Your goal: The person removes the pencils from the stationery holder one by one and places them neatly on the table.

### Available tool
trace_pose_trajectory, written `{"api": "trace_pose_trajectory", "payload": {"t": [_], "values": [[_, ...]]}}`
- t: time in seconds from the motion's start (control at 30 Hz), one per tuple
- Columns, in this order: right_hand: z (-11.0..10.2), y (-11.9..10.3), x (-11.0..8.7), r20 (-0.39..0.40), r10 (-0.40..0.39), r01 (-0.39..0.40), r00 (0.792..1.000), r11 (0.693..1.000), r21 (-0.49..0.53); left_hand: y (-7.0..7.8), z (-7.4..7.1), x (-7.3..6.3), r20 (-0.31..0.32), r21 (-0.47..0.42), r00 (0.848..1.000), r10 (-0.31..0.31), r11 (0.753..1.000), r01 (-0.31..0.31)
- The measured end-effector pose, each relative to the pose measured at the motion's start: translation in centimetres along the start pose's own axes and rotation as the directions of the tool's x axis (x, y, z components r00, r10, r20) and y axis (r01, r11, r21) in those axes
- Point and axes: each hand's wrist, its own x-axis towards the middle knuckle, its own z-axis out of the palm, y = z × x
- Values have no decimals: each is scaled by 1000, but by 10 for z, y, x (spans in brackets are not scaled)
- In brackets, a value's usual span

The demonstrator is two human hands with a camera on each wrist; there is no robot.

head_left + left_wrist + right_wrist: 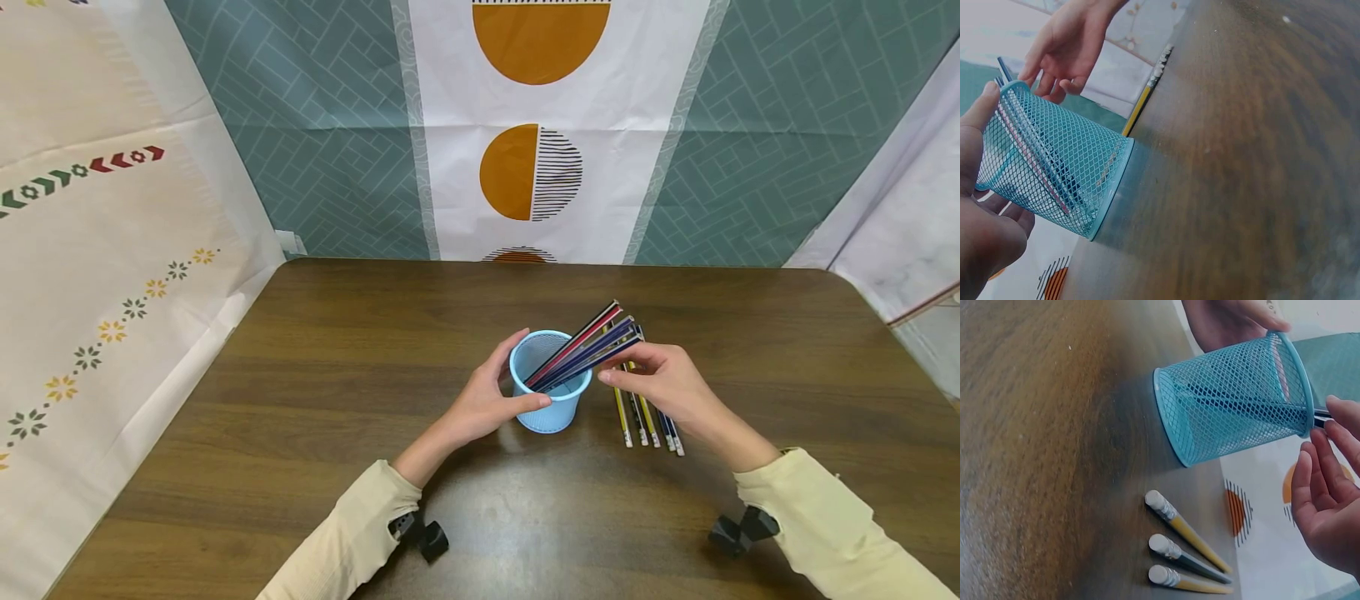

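Note:
A light blue mesh pencil cup stands upright on the table, with several dark, striped and red pencils leaning to the right inside it. My left hand grips the cup from its left side, thumb at the near rim and fingers round the far side. At the right rim, my right hand pinches dark pencils between thumb and forefinger; the right wrist view shows their shafts there. Exactly how many it holds is hidden. Beside the cup, several yellow and dark pencils lie with white erasers towards me.
The brown wooden table reaches back to a patterned cloth wall. A light cloth with flower prints hangs along the left edge. Black wrist devices sit under both sleeves.

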Motion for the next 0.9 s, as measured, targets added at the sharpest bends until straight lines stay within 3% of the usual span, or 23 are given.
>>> {"api": "trace_pose_trajectory", "payload": {"t": [0.5, 0.9], "values": [[9, -3, 1, -78, 18, -25, 997, 995, -92, 0, 0, 1, 0, 15, 1000, -7, 1000, 7], [11, -3, 1, -93, -29, 15, 995, 989, -150, -2, 0, 0, 8, -5, 1000, 10, 1000, -10]]}}
